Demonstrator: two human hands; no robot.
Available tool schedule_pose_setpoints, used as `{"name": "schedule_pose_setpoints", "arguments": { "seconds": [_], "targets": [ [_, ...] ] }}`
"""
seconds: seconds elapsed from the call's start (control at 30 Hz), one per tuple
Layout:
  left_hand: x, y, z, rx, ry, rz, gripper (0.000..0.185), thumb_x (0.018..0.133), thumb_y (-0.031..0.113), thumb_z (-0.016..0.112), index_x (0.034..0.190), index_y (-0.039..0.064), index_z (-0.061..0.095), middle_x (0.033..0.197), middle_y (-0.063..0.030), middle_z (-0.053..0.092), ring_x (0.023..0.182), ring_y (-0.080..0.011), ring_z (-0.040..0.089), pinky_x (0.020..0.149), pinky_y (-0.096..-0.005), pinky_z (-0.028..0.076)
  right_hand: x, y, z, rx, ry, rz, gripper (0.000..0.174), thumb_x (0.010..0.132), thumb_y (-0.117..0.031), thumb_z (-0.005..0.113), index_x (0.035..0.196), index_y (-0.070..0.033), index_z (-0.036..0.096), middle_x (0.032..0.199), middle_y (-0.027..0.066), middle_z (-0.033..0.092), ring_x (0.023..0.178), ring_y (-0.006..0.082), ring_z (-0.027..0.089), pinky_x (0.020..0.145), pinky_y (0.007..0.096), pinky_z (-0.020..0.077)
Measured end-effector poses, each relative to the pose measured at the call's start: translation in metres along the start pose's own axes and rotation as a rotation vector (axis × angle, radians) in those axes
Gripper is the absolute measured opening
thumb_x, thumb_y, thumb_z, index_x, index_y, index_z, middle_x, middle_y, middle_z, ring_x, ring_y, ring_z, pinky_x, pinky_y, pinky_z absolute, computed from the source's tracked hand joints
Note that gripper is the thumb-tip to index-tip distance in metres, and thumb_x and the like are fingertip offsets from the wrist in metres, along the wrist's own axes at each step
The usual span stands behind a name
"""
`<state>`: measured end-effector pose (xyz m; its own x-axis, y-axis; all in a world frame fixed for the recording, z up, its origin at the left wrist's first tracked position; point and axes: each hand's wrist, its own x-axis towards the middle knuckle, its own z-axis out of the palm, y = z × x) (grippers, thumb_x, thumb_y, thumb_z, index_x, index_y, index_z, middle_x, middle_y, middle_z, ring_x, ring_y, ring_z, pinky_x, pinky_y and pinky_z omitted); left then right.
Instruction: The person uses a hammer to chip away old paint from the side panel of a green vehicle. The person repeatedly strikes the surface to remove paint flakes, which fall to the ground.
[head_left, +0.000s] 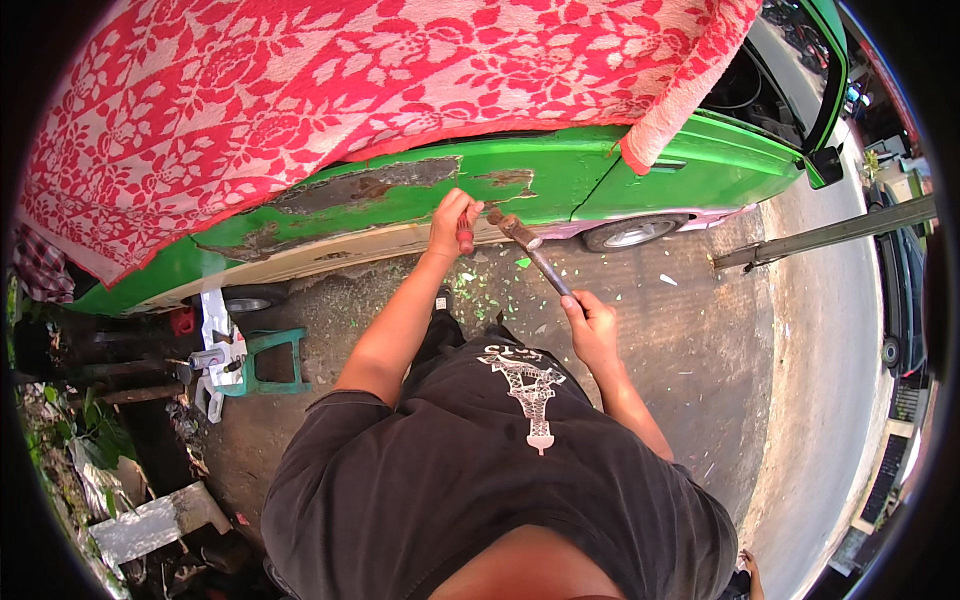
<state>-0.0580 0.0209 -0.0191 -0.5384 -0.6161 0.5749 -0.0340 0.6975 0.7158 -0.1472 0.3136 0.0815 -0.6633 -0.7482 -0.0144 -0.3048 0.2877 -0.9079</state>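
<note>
My left hand (448, 219) grips a tool by its red handle (466, 238), close to the side of a green vehicle (574, 161). The tool's working end is hidden by the hand and cannot be made out. In my right hand (596, 330) is a hammer (517, 231) with a rusty head and a metal shaft, its head just right of the red handle. Paint has come away from the panel in a large grey-brown patch (367, 187) and a smaller bare patch (510, 178). Below these runs a cream-coloured lower strip (352, 250).
A red-and-white floral blanket (420, 67) drapes over the vehicle. Green flakes (480, 289) litter the ground near my feet. A teal plastic stool (274, 361) stands at left, by a spray can (204, 358). To the right, a metal post (825, 231) rises beside the road; another person's arm (752, 574) shows below.
</note>
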Motion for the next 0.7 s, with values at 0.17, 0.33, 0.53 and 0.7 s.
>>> {"name": "schedule_pose_setpoints", "arguments": {
  "seconds": [0.17, 0.33, 0.53, 0.7],
  "targets": [
    [0.000, 0.001, 0.006, 0.070, 0.040, -0.028, 0.023, 0.089, 0.007, 0.066, 0.076, 0.000, 0.048, 0.075, -0.0141, 0.047, 0.069, -0.0330, 0.049, 0.062, -0.0411, 0.041, -0.008, 0.003, 0.010, -0.032, -0.035, -0.332, 0.025, 0.092, -0.025, 0.068, 0.097, -0.001, 0.067, 0.069, 0.0141, 0.062, 0.055, 0.0287, 0.059, 0.055, 0.0336, 0.0471],
    [0.006, -0.001, 0.007, 0.031, 0.069, -0.044, 0.024, 0.090, 0.007, 0.064, 0.075, 0.000, 0.047, 0.072, -0.0148, 0.044, 0.066, -0.0340, 0.047, 0.061, -0.0422, 0.039, 0.002, 0.025, 0.028, -0.231, -0.053, -0.417, 0.022, 0.090, -0.023, 0.068, 0.095, -0.002, 0.066, 0.071, 0.0155, 0.064, 0.059, 0.0337, 0.062, 0.054, 0.0381, 0.0488],
    [0.013, 0.005, 0.006, 0.036, 0.062, -0.034, 0.026, 0.091, 0.007, 0.064, 0.074, -0.001, 0.045, 0.071, -0.0158, 0.044, 0.064, -0.0343, 0.045, 0.060, -0.0424, 0.038, -0.014, 0.019, 0.026, -0.087, -0.015, -0.427, 0.019, 0.090, -0.021, 0.068, 0.092, -0.002, 0.065, 0.075, 0.0145, 0.066, 0.063, 0.0344, 0.064, 0.055, 0.0406, 0.0491],
    [0.017, 0.009, 0.010, 0.051, 0.049, -0.078, 0.027, 0.092, 0.009, 0.064, 0.075, -0.001, 0.045, 0.071, -0.0159, 0.043, 0.063, -0.0334, 0.043, 0.058, -0.0412, 0.038, 0.000, 0.021, 0.039, -0.268, 0.009, -0.257, 0.023, 0.092, -0.026, 0.067, 0.096, -0.004, 0.067, 0.074, 0.0155, 0.065, 0.061, 0.0332, 0.063, 0.055, 0.0391, 0.0480]
  ]
}}
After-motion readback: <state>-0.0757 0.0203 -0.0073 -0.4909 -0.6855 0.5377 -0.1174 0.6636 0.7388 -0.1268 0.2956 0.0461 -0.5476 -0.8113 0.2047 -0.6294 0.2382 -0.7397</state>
